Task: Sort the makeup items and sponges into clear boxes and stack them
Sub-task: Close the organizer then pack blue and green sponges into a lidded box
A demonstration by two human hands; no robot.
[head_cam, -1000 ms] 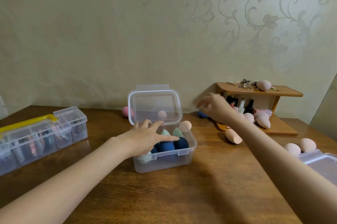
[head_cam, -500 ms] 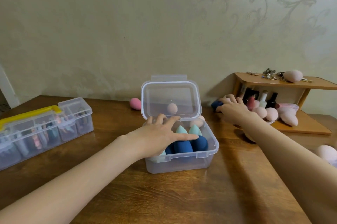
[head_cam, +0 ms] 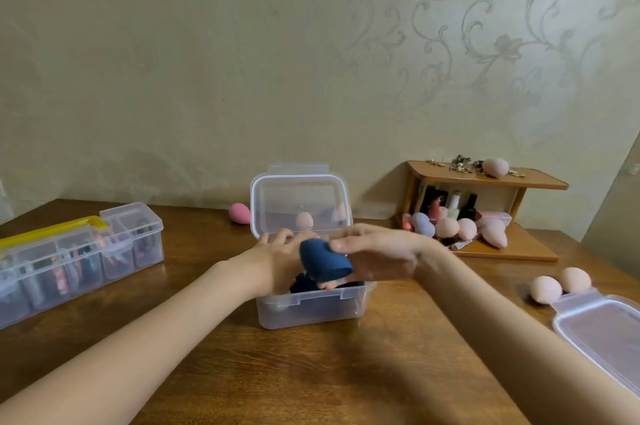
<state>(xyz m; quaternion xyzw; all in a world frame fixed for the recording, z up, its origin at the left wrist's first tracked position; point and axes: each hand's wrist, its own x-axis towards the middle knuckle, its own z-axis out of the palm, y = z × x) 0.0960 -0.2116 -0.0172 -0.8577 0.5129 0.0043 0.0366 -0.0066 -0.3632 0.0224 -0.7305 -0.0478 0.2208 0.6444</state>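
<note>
A glossy, grained brown wood surface (head_cam: pixel 311 372) carries a clear, smooth plastic box (head_cam: pixel 313 308) at centre frame, a matt dark blue foam sponge (head_cam: pixel 323 260) above it, a clear plastic organizer (head_cam: pixel 79 258) with a glossy yellow handle at left, and a smooth wooden shelf (head_cam: pixel 485 179) at right.

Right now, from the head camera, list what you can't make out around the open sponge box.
- Contents of the open clear box: both hands and the dark blue sponge cover them.
- Left hand's fingers: hidden behind the sponge.
- Second clear box: cut off by the right edge.
- Items in the yellow-handled organizer: blurred through the plastic.
- Trinkets on the wooden shelf: too small.
</note>
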